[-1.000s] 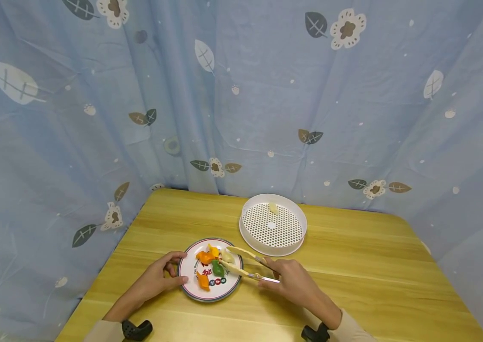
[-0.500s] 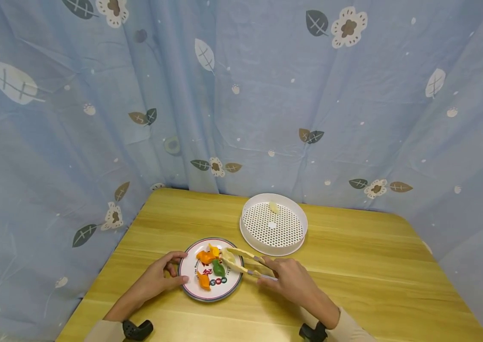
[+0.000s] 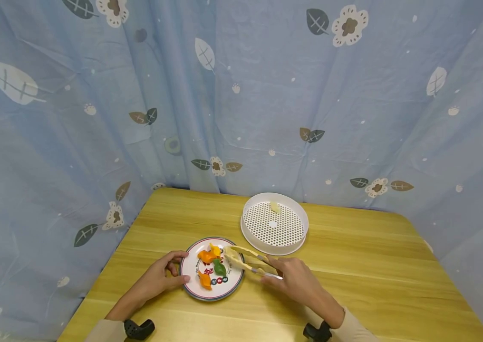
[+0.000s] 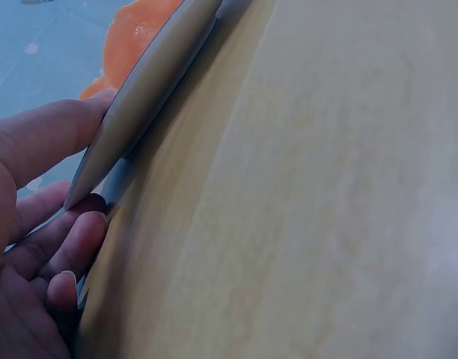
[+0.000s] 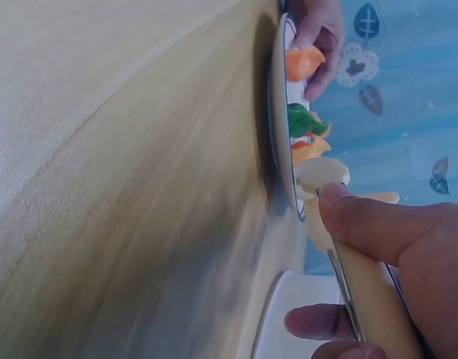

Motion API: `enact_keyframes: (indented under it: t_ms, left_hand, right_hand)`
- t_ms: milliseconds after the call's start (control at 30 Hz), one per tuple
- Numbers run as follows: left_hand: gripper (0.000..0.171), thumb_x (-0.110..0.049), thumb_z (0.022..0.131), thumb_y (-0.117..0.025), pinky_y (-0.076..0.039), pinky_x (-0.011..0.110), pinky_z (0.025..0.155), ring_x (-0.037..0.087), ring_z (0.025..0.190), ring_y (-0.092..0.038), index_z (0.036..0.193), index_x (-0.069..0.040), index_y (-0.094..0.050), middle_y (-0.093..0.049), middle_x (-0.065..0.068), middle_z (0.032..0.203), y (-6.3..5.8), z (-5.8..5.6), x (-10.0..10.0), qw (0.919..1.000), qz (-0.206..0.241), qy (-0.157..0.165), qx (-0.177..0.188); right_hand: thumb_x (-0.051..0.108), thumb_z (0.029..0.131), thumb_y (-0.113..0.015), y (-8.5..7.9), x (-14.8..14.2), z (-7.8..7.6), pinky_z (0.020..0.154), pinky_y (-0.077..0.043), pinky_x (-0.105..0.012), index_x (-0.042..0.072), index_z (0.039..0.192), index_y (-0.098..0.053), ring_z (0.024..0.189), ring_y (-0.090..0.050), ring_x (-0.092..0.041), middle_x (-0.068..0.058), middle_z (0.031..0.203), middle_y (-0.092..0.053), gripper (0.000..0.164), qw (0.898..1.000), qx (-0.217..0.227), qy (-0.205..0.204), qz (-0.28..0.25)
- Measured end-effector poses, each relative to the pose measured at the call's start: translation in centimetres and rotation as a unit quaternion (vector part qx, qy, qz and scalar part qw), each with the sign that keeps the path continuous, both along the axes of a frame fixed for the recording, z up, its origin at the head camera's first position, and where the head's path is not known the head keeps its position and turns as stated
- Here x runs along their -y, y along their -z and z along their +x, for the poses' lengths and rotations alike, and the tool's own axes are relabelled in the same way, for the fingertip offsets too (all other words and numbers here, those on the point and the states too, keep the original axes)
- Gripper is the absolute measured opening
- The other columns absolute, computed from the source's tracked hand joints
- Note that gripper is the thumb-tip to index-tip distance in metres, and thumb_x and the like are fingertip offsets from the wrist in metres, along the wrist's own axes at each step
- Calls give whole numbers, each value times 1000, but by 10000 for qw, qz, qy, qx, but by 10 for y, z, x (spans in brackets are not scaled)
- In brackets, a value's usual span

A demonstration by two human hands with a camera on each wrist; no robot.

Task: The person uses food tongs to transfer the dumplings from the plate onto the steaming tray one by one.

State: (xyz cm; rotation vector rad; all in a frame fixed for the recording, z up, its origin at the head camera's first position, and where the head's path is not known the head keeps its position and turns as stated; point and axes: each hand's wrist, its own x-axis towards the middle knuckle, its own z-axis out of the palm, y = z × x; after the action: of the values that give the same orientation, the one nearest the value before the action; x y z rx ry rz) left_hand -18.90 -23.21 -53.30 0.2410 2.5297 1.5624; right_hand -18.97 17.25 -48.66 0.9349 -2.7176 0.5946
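Observation:
My left hand (image 3: 158, 278) holds the left rim of a white plate (image 3: 193, 271), thumb on top and fingers at the edge. In the right wrist view, orange (image 5: 304, 64) and green (image 5: 304, 120) dumpling-shaped pieces sit on this plate. A yellow piece (image 3: 215, 249) lies beside another orange piece (image 3: 206, 257) in the head view. My right hand (image 3: 294, 281) grips a pair of cream-tipped tongs (image 3: 251, 252). Their tips stand on either side of a pale dumpling-shaped piece (image 5: 324, 172) at the plate's right side; whether they squeeze it is unclear.
Behind the plate, to its right, stands a round white steamer tray (image 3: 247, 237) with a perforated bottom. One pale piece (image 3: 275, 207) lies near its back wall. A patterned blue curtain (image 3: 258, 104) hangs behind the wooden table (image 3: 374, 266).
The tongs' tips have drawn closer together around the pale piece on the plate. My left hand keeps its hold on the rim, and the other pieces stay in place.

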Motion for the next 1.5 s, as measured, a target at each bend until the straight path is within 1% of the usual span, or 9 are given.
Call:
enact_keyframes:
  t_ms: [200,333,533,700,767,867,1100,1300,1500]
  left_hand:
    - [64,-26,84,-88,-43,29,68,25,86,-52,139,-13,-58,-57,13,117,1,2,1,10000,49,56,44]
    - [65,-26,83,-89,-43,28,66,24,86,-52,138,-13,-58,-57,12,116,1,3,1,10000,21,21,70]
    - [64,-26,83,-89,-43,27,65,23,85,-52,138,-14,-59,-58,11,115,0,3,0,10000,-21,-82,-21]
    - [65,-25,81,-90,-42,27,64,23,86,-51,138,-16,-59,-58,10,114,0,3,-1,9997,20,-179,142]
    - [65,-25,82,-90,-42,26,64,23,86,-51,138,-16,-59,-57,11,113,-1,3,-1,9998,8,-141,126]
    - [65,-25,82,-89,-43,27,66,24,87,-51,139,-15,-58,-57,11,113,-2,2,-2,9999,40,-99,105]
    - [65,-24,81,-90,-42,28,65,23,86,-51,138,-16,-59,-58,11,114,-1,0,-1,9996,56,-220,156]
    - [65,-25,81,-90,-42,27,63,23,85,-50,138,-17,-60,-58,9,114,-2,1,-2,9996,25,-234,165]
    - [65,-25,81,-90,-41,28,62,23,85,-50,138,-16,-60,-58,10,115,-2,0,-2,9996,-7,-227,156]
  right_hand:
    - [41,86,-82,-1,-2,-1,51,-31,-21,13,126,-74,55,-31,1,15,64,-41,50,9998,-165,-10,-109]
    - [41,86,-82,-4,-3,-2,51,-32,-21,13,121,-75,56,-32,2,15,64,-42,45,9995,-142,-49,-279]
    - [42,87,-81,-10,-7,-6,50,-32,-21,13,118,-76,54,-31,2,18,63,-40,43,9987,-49,80,-510]
    - [46,88,-79,-10,-14,-9,51,-34,-21,13,124,-75,55,-34,2,19,63,-41,49,9988,-45,112,-482]
    - [45,88,-79,-10,-16,-10,51,-33,-21,11,126,-74,56,-34,2,19,64,-41,51,9987,-117,118,-492]
    - [41,87,-82,-12,-20,-11,51,-32,-21,8,128,-73,56,-32,2,19,64,-40,53,9981,-249,135,-554]
    - [39,88,-82,-17,-27,-20,51,-29,-21,4,129,-72,56,-26,3,18,63,-38,54,9968,-382,154,-680]
    - [37,87,-83,-20,-34,-26,51,-31,-22,3,128,-72,56,-28,2,17,64,-39,55,9961,-489,342,-645]
    - [36,86,-84,-17,-42,-34,49,-33,-22,-1,128,-70,53,-32,1,15,62,-44,58,9946,-443,582,-742]
